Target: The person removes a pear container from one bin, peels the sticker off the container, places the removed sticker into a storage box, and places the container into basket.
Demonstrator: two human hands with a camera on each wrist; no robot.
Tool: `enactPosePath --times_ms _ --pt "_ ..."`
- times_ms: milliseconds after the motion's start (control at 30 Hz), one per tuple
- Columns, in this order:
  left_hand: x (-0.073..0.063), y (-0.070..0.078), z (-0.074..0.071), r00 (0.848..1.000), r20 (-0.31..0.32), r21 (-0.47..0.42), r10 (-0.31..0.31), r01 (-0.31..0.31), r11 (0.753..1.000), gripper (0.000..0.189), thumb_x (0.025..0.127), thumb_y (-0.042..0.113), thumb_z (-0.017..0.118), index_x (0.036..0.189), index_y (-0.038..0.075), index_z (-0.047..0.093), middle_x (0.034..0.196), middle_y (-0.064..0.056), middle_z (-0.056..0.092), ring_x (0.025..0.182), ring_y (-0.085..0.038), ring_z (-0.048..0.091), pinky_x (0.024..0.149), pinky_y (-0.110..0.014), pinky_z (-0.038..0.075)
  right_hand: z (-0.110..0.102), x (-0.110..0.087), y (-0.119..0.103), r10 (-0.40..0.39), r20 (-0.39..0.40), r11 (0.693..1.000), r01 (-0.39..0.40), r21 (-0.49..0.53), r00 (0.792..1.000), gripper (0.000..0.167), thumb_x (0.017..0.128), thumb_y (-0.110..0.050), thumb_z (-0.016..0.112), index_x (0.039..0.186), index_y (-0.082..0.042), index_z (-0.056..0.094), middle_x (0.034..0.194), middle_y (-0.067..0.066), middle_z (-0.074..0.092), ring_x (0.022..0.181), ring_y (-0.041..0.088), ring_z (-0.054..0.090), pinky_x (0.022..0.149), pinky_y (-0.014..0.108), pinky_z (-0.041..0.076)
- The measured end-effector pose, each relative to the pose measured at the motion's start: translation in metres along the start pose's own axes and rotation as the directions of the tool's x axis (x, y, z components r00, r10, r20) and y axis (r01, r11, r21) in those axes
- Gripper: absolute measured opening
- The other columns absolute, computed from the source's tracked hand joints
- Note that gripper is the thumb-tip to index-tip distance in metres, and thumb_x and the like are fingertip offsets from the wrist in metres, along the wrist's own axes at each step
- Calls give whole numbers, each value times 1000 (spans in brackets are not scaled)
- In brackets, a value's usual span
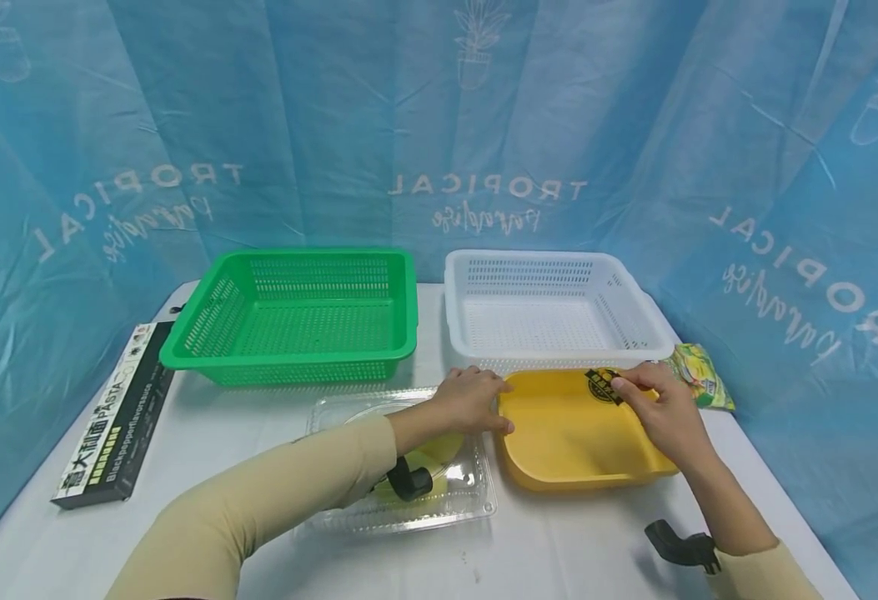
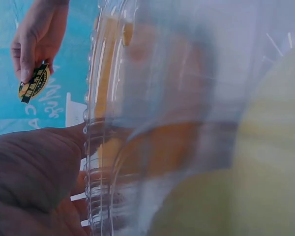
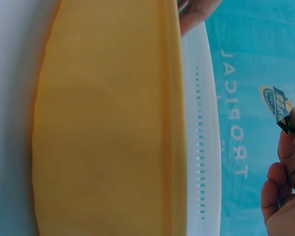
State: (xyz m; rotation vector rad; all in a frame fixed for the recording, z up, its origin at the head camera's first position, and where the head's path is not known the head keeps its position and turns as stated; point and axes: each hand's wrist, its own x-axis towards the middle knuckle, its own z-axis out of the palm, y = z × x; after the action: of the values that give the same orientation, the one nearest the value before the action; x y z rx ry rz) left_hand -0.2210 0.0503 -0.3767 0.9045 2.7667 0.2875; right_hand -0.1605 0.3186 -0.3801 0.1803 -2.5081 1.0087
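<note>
A black-and-gold sticker [image 1: 604,385] is pinched between the thumb and fingertips of my right hand [image 1: 667,417], over the far right part of a yellow plastic basin [image 1: 566,433]. In the right wrist view the sticker [image 3: 275,105] looks bent, held clear of the basin's rim [image 3: 177,123]. My left hand [image 1: 471,402] rests at the basin's left rim, thumb and forefinger spread and touching it. Beneath the left forearm lies a clear plastic container [image 1: 439,508] with something round and pale yellow showing through. It hides part of the left hand in the left wrist view.
Behind the hands stand a green basket [image 1: 318,371] and a white basket [image 1: 536,325]. A black-and-white pasta box [image 1: 119,417] lies at the left. Beside the white basket is a green-and-yellow packet [image 1: 701,375]. Blue curtains [image 1: 363,125] surround the table.
</note>
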Motion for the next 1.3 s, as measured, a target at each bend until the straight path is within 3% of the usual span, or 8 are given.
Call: enactPosePath --times_ms 233,600,800,1033,1167,1300 --pt "-1 -1 -1 1000 13 11 3 -3 1000 63 81 50 68 135 21 52 141 1 50 129 -23 45 108 -44 34 -4 1 4 4 -32 1000 -5 -27 999 16 92 -19 62 88 -6 69 80 -10 54 81 3 41 70 21 33" --pt "-1 1 -1 1000 8 9 0 0 1000 63 80 49 69 134 21 52 141 2 51 128 -22 46 107 -44 34 -1 -3 14 58 10 998 -57 -31 998 19 92 -21 61 85 -5 69 82 -1 55 81 6 39 69 22 33" --pt "0 1 -1 1000 10 7 1 -2 1000 64 80 50 69 134 21 52 140 2 51 128 -22 46 107 -43 34 4 -3 24 90 114 995 -84 -53 989 18 91 -21 62 83 -6 68 85 6 61 81 2 44 67 20 39" --pt "1 -1 -1 1000 1 -3 -3 3 1000 63 80 49 69 134 21 53 140 2 52 127 -22 47 107 -43 34 9 6 39 116 260 993 -104 -60 959 19 94 -18 58 90 -3 69 86 10 66 73 8 49 61 22 42" --pt "0 -2 -2 1000 1 -8 -1 1 1000 64 79 49 70 134 20 53 140 1 52 127 -22 46 106 -43 34 11 8 45 144 297 989 -125 -81 944 19 95 -15 56 93 -1 69 87 12 67 70 9 48 58 22 40" --pt "0 -2 -2 1000 3 -13 2 -2 1000 65 79 49 70 134 20 52 141 1 51 128 -23 46 107 -44 33 14 10 48 132 306 990 -107 -97 943 17 93 -10 57 93 2 69 86 12 67 70 10 48 57 21 40"
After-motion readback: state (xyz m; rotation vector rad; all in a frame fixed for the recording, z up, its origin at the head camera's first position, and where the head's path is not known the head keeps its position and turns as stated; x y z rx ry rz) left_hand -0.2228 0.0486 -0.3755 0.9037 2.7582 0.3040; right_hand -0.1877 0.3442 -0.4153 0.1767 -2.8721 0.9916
